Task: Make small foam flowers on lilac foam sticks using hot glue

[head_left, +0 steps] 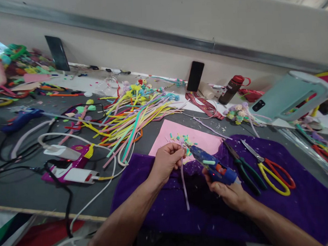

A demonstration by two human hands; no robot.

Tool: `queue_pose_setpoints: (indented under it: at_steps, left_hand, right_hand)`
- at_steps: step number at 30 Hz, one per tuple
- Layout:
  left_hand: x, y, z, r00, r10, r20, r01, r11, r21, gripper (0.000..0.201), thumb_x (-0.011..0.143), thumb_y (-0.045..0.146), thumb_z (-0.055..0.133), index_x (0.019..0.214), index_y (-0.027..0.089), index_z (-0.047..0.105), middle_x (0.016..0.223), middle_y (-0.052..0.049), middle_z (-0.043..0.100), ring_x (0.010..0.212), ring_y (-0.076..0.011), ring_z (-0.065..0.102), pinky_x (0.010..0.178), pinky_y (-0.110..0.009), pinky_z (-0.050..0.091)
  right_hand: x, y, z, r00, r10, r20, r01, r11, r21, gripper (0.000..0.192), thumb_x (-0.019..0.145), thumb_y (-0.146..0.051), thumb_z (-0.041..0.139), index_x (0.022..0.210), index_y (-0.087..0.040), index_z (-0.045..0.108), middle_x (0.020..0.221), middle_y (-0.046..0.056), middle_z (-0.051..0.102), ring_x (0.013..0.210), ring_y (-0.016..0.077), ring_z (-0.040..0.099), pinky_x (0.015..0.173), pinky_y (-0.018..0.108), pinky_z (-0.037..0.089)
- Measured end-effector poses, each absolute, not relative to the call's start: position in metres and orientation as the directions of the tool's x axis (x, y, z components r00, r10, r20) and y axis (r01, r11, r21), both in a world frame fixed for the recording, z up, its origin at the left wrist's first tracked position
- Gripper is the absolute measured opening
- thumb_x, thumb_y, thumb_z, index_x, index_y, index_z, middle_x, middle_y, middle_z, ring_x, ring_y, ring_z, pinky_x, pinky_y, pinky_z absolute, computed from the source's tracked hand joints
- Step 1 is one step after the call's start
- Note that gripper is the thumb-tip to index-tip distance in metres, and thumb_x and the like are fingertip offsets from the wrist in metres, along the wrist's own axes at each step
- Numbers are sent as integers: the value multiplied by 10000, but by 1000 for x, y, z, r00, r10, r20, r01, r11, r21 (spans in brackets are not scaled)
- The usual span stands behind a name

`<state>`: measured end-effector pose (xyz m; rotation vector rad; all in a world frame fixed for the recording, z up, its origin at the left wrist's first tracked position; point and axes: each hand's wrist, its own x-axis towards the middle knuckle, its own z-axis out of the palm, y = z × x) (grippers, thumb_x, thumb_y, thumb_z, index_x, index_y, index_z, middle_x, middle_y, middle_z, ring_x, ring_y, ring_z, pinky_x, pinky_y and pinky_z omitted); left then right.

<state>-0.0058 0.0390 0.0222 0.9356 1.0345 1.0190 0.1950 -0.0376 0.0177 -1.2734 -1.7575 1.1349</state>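
My left hand (167, 160) pinches the top of a thin lilac pipe cleaner (184, 189) that hangs down over the purple cloth (306, 204). A blue hot glue gun (213, 165) is gripped in my right hand (229, 192), its nozzle pointing at the top of the pipe cleaner by my left fingers. Behind the hands lies a pink paper sheet (202, 137) with small coloured snippets on it.
Green-handled pliers (243, 167) and yellow-red scissors (273, 169) lie on the cloth to the right. A heap of coloured pipe cleaners (131, 119) spreads at centre left. A power strip (70, 170), cables, another blue glue gun (19, 119), two phones, a bottle (231, 89) and a teal stool (290, 94) surround them.
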Motion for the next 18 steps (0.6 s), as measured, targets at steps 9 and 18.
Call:
queue_pose_setpoints:
  at_steps: [9, 18]
  left_hand:
    - [-4, 37, 25, 206, 951, -231, -201, 272, 941, 212, 665, 318, 653, 630, 142, 541, 557, 0, 604, 363, -33, 433, 327, -133, 277]
    - [-5, 37, 24, 213, 949, -232, -204, 276, 939, 196, 654, 311, 651, 617, 147, 548, 545, 5, 603, 359, -34, 437, 331, -137, 278]
  right_hand:
    - [196, -36, 11, -263, 963, 50, 352, 145, -925, 309, 771, -431, 550, 933, -170, 583, 737, 46, 586, 594, 150, 530, 518, 234, 454]
    - [192, -34, 17, -239, 969, 68, 378, 157, -913, 337, 748, -489, 551, 846, -171, 603, 667, 32, 592, 543, 144, 523, 507, 234, 443]
